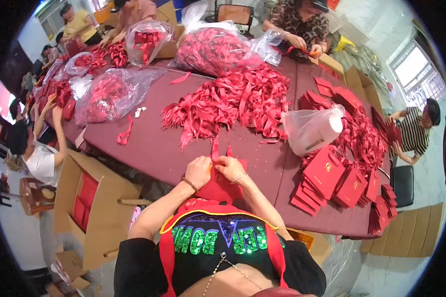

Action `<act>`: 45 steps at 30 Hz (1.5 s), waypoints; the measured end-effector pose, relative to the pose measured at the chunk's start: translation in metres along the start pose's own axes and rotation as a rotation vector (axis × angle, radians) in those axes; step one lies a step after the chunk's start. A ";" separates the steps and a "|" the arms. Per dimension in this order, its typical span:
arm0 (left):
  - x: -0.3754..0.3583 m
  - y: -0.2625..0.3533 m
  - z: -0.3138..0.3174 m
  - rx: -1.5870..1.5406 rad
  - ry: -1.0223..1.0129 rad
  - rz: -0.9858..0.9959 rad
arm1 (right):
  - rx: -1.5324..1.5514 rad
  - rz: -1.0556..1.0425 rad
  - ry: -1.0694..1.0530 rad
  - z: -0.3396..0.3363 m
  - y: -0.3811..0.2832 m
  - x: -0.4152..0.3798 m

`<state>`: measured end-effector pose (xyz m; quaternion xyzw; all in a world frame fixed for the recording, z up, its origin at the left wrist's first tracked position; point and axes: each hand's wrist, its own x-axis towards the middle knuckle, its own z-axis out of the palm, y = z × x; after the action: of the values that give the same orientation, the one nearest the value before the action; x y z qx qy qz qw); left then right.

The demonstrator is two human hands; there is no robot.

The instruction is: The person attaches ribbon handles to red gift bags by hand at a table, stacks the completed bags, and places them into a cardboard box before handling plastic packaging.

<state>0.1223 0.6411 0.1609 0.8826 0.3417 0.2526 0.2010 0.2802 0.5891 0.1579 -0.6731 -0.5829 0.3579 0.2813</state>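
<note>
A red paper bag [217, 187] with a gold emblem is in front of my body at the table's near edge. My left hand [198, 172] is closed at the bag's upper left edge, its fingers pinching near a red ribbon [215, 148]. My right hand [230, 169] is closed beside it, thumb and fingers pressed together on the ribbon at the bag's top. The two hands almost touch. Fingertips hide exactly where the ribbon meets the bag. Just beyond lies a big heap of loose red ribbons [233, 101].
On the maroon-covered table [153, 143] stand stacked red bags [324, 168], a white roll in a plastic bag [314, 131], and clear sacks of ribbons [210, 49]. A cardboard box [104, 198] is at left. Several people work around the table, including one in stripes [414, 129].
</note>
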 end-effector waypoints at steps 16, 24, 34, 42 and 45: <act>0.003 -0.005 0.001 -0.151 -0.081 -0.110 | 0.177 0.067 -0.037 0.007 0.019 0.009; -0.003 -0.007 0.010 0.020 -0.034 0.086 | 0.243 0.050 0.012 0.007 0.012 0.005; 0.010 0.007 0.001 0.167 -0.165 0.238 | 0.138 0.096 0.032 0.014 0.026 0.003; 0.035 -0.012 -0.011 -0.151 -0.436 -0.078 | 0.161 0.083 -0.068 0.000 0.012 0.006; 0.047 -0.010 -0.034 -0.149 -0.523 -0.149 | 0.126 0.035 -0.113 0.001 0.014 0.002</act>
<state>0.1278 0.6869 0.1969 0.8731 0.3226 0.0251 0.3646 0.2874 0.5890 0.1461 -0.6426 -0.5624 0.4363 0.2835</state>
